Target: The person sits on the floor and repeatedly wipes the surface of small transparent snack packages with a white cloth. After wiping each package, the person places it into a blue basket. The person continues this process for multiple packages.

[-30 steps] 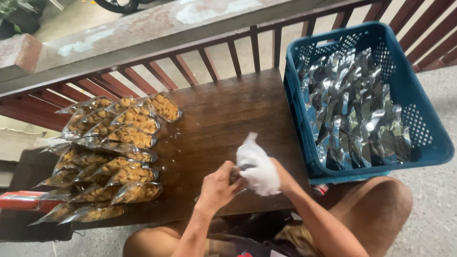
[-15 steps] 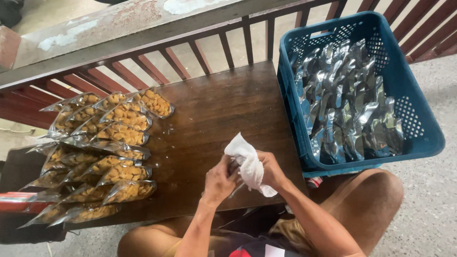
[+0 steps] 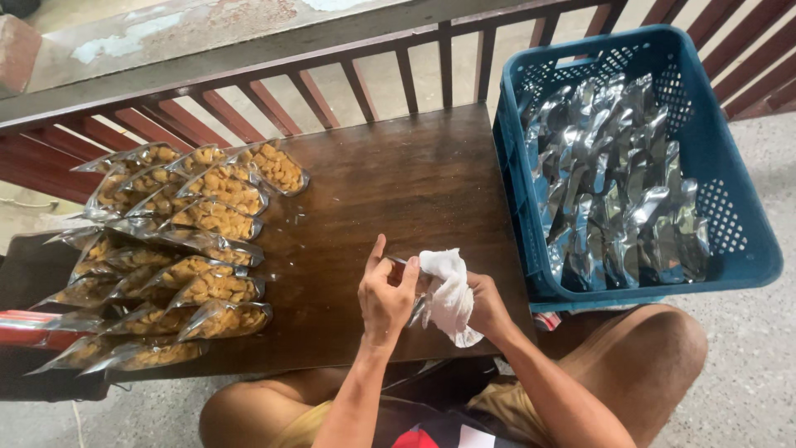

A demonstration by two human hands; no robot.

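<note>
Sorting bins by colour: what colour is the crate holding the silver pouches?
Blue crate, clearest in the head view.

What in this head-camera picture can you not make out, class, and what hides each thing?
- Head view: the pouch between the left hand and right hand, mostly covered by the white cloth.
- Head view: contents of the silver pouches in the blue crate; their foil is opaque.
- Head view: the red object, cut off by the left edge.

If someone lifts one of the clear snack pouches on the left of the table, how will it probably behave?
A snack pouch probably bends, since its film looks thin and crinkly. It seems light: only small golden pieces fill it. The glossy surface may slip, as the pouches lie overlapping on the wooden table.
</note>
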